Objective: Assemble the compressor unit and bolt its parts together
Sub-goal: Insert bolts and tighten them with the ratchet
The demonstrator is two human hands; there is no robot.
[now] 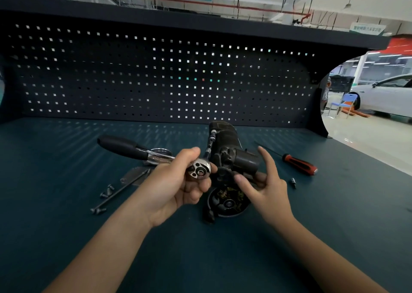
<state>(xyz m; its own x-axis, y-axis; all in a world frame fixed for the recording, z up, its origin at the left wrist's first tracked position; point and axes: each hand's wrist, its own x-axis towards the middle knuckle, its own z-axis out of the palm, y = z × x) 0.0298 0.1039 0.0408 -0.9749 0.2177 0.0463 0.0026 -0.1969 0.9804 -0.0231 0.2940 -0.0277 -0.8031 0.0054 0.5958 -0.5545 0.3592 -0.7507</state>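
Note:
The dark compressor unit (231,156) lies on the green bench mat, its round clutch plate (227,201) facing me. My left hand (176,183) grips the chrome head of a ratchet wrench (199,170), whose black handle points up and left. A thin extension bar (210,142) runs from the ratchet head to a bolt at the far end of the compressor. My right hand (265,181) rests against the compressor's right side, fingers spread and mostly straight, thumb touching the body.
A red-handled screwdriver (298,164) lies right of the compressor, with a small socket bit (293,182) near it. Left of my hands lie a long bolt (120,191), short bolts (107,191), a metal plate (133,176) and a ring (160,152). A pegboard (156,76) closes the back.

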